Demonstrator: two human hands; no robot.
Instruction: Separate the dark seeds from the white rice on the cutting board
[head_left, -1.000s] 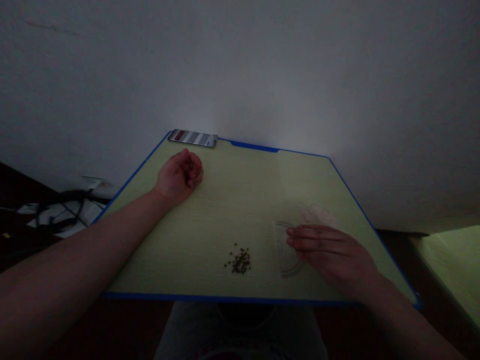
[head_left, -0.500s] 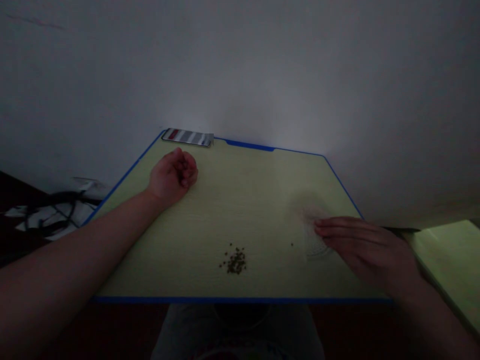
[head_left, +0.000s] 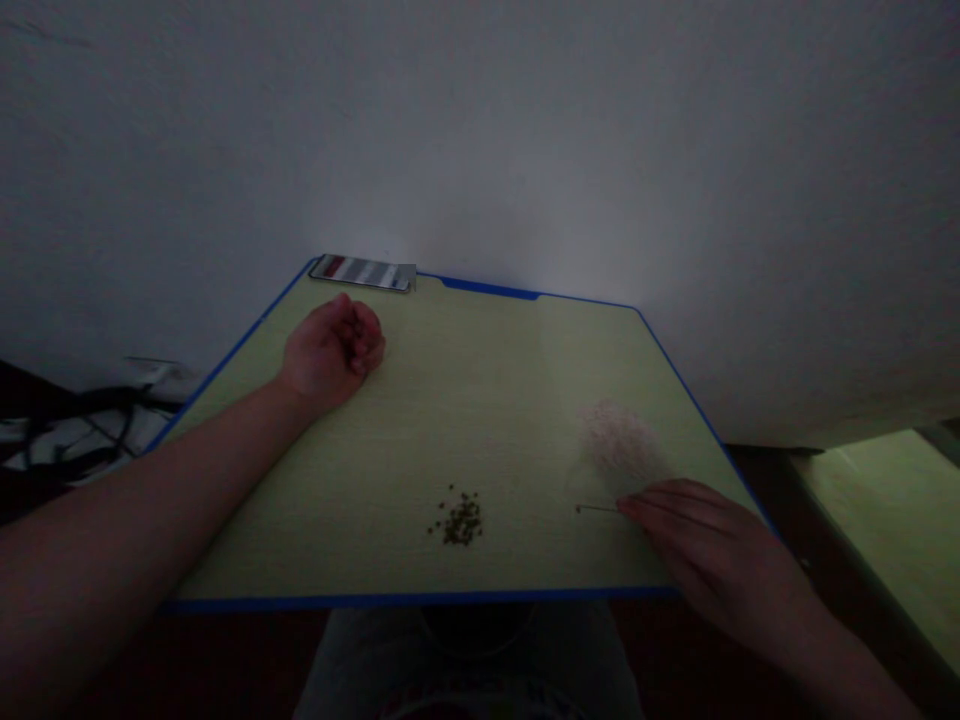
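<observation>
My right hand [head_left: 712, 550] is at the table's right side, fingers pinched together on a thin needle [head_left: 598, 508] that points left. The needle's far end meets a small dark grain [head_left: 578, 510]; whether the grain is stuck on it I cannot tell. Just beyond my fingers lies a pale, whitish patch [head_left: 622, 440], blurred, perhaps mesh or fine netting. Near the front edge is a loose heap of small brownish-green grains [head_left: 461, 522]. My left hand [head_left: 335, 352] rests palm up on the left of the table, fingers curled in; anything inside them is hidden.
The pale wooden table [head_left: 450, 400] has a blue rim and stands against a grey wall [head_left: 487, 150]. A phone [head_left: 361, 272] with a lit screen lies at the back left corner. Dark cables [head_left: 82, 430] are on the left, beyond the table.
My right hand has drawn back toward me from the whitish patch, and the thin needle now shows in its fingers. My left hand keeps its curled pose. The view has shifted slightly.
</observation>
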